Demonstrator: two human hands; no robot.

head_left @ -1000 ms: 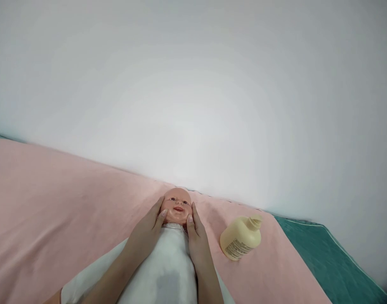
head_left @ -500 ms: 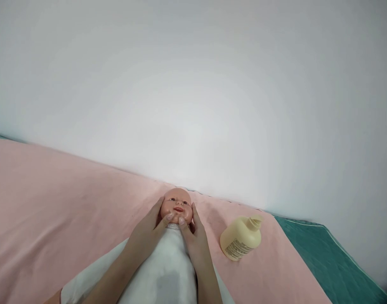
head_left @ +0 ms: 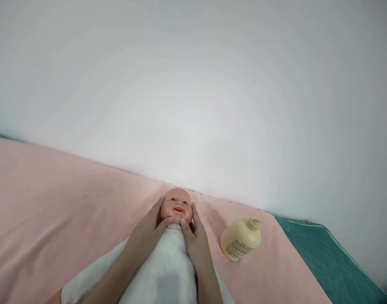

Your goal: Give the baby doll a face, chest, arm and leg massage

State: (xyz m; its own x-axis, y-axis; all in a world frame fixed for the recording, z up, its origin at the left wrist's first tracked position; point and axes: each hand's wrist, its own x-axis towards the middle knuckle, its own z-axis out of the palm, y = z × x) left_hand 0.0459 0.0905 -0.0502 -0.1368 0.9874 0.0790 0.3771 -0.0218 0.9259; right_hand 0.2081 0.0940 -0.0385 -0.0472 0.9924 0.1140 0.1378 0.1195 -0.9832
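A doll (head_left: 178, 206) with a bald head lies face up, its body in white clothing (head_left: 163, 266). My left hand (head_left: 149, 232) cups one side of the doll's head, the thumb on its chin. On the other side, my right hand (head_left: 196, 236) holds the head in the same way, with its thumb by the chin. The fingertips rest along both cheeks, and the fingers behind the head are hidden. To the right of my right hand stands a pale yellow pump bottle (head_left: 240, 238) with printed text, touched by neither hand.
A pink cloth (head_left: 85, 190) lies under the doll and the bottle. Green quilted fabric (head_left: 326, 253) shows past its right edge and a little at the far left. A plain white wall (head_left: 193, 93) rises behind.
Both thumbs have shifted slightly on the doll's chin, a little to the right and down. The doll and the bottle stay in place.
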